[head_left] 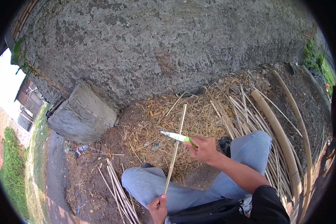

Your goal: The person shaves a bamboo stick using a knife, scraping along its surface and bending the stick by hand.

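Note:
My right hand is closed round the green handle of a knife, whose pale blade points left. The blade lies across a thin bamboo strip, apparently against it. At the lower end of that strip, my left hand grips it between thumb and fingers near my left knee. The strip slants up and away from me, its far end over the shavings on the ground.
Split bamboo strips and thick bamboo poles lie to my right. More thin strips rest at the left. A concrete block stands by the rough wall. Dry shavings cover the ground ahead.

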Demonstrator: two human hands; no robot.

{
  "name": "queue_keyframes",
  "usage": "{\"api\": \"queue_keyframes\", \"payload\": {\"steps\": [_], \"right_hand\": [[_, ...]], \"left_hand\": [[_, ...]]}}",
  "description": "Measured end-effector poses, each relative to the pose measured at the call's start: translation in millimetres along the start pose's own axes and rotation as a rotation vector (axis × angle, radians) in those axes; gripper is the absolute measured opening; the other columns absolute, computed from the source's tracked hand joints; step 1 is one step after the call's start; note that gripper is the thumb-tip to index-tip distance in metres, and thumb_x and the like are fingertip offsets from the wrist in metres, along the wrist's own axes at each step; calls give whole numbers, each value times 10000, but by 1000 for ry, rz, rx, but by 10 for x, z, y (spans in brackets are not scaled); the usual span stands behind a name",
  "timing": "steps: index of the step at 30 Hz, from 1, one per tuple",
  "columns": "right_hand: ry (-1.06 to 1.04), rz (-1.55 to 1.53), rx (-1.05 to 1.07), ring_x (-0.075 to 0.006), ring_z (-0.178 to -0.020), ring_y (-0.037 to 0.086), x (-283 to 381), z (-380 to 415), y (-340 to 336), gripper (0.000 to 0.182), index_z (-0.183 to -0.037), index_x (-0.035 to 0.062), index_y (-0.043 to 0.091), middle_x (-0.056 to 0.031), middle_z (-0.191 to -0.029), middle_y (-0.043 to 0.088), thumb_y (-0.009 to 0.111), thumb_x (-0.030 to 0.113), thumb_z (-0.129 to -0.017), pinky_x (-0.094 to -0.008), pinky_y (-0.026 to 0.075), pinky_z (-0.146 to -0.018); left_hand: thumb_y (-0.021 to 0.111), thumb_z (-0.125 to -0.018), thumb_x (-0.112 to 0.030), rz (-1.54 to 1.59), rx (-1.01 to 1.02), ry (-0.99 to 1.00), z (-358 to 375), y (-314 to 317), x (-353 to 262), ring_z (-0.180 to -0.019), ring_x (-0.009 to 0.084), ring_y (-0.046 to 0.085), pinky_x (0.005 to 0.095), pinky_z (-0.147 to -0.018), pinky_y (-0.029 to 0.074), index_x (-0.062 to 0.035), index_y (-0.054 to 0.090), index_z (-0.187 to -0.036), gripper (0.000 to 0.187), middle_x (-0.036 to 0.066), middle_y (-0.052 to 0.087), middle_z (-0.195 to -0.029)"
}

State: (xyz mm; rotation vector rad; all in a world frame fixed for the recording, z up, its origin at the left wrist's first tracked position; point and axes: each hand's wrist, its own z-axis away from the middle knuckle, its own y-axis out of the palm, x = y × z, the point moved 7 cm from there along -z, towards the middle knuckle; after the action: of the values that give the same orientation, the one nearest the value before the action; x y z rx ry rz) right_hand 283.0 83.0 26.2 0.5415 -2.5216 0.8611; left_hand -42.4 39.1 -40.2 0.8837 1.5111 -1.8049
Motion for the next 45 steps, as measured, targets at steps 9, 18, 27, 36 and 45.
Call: {"api": "queue_keyframes", "payload": {"steps": [9,18,27,36,45], "right_hand": [[167,78,-2,-193,-376,534,-250,-208,-139,240,-859,43,741,-73,-552,619,698,269,-927,-342,361,-351],[158,99,-59,-196,-365,503,-342,-273,-237,290,-806,36,712,-77,-538,600,670,282,-955,-358,338,-348],[442,204,46,-209,-409,509,-976,-455,-355,314,-840,48,721,-81,-520,558,636,314,-985,-372,357,-397],[454,-132,69,-227,-421,522,-369,-3,-261,300,-892,-3,722,-101,-571,596,656,279,-971,-379,378,-422],[-92,-71,221,-217,-418,579,285,333,94,282,-921,76,724,-55,-649,655,700,356,-924,-349,409,-360]], "left_hand": [[650,-980,-314,72,-3,-19,34,25,78,-625,93,447,304,-584,412,30,691,-899,357,2,497,-609],[641,-984,-312,-8,42,-31,45,13,114,-638,95,496,316,-594,434,33,711,-913,360,23,547,-624],[642,-987,-330,123,20,7,60,6,130,-615,109,465,345,-573,415,33,709,-910,377,41,544,-605],[577,-1015,-334,-41,83,-42,-55,127,284,-645,106,495,338,-598,420,23,718,-979,386,27,552,-639],[579,-1020,-338,-26,16,-25,-85,154,368,-646,99,477,321,-581,400,7,723,-945,382,-5,538,-648]]}}
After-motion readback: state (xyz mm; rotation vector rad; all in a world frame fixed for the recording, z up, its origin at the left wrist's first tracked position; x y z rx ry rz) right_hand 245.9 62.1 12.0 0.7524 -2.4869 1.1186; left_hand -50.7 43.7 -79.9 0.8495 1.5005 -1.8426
